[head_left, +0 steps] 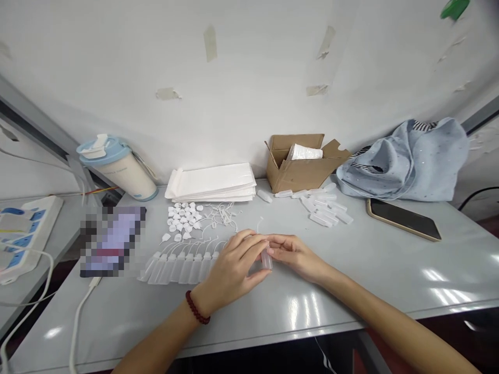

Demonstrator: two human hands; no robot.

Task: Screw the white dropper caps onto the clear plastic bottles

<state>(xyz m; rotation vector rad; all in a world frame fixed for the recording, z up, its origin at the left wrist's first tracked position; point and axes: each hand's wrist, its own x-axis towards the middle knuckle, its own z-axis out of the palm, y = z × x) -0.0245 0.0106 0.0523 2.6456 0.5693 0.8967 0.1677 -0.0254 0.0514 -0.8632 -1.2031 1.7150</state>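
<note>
Translucent plastic bottle (266, 258) is held upright above the table, just right of centre, between the left hand (234, 270) and the right hand (294, 255). Its upper end is hidden by the fingers of both hands, which are closed narrowly around it, so the neck cannot be made out; only the lower body is seen. A thin white strand (258, 224) is seen rising above the left fingers, but where it attaches cannot be told. A red bead bracelet (197, 306) is worn on the left wrist.

Beside the left hand, a row of similar bottles (179, 267) is laid on the grey table (351, 270), partly overlapped by that hand. Small white tethered caps (183, 221) are heaped beyond them, and their tangled white strands (222, 215) are spread just to the right. More bottles (323, 208) are scattered near an open cardboard box (300, 166), whose contents are partly hidden by its flaps. A stack of white paper sleeves (212, 183) is placed to its left. A pixelated object (113, 241) cannot be made out, and a green item (454, 8) is cut off by the top edge.
</note>
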